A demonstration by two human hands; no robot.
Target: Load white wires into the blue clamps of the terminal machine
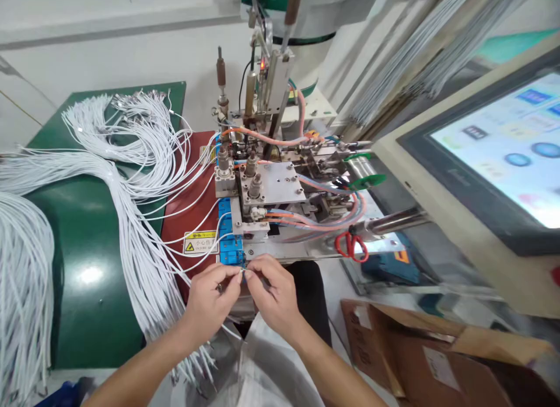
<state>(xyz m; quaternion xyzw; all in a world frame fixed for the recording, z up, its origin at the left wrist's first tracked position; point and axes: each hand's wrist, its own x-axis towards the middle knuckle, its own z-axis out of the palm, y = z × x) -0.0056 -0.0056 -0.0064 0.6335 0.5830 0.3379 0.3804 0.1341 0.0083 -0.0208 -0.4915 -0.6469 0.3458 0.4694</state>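
My left hand and my right hand meet at the front end of a row of blue cable holders. Thumb and forefinger of the left hand are pinched on the end of a white cable. The right thumb and forefinger close on the same small tip from the other side; what exactly they grip is too small to make out. Several white cables run from the holders toward a large bundle of white cables at the left. A machine with a metal top plate stands just beyond my hands.
Further cable bundles lie on a green table. Red-handled scissors hang at the machine's front right, below a wire spool. A touch screen juts in from the right, above a cardboard box.
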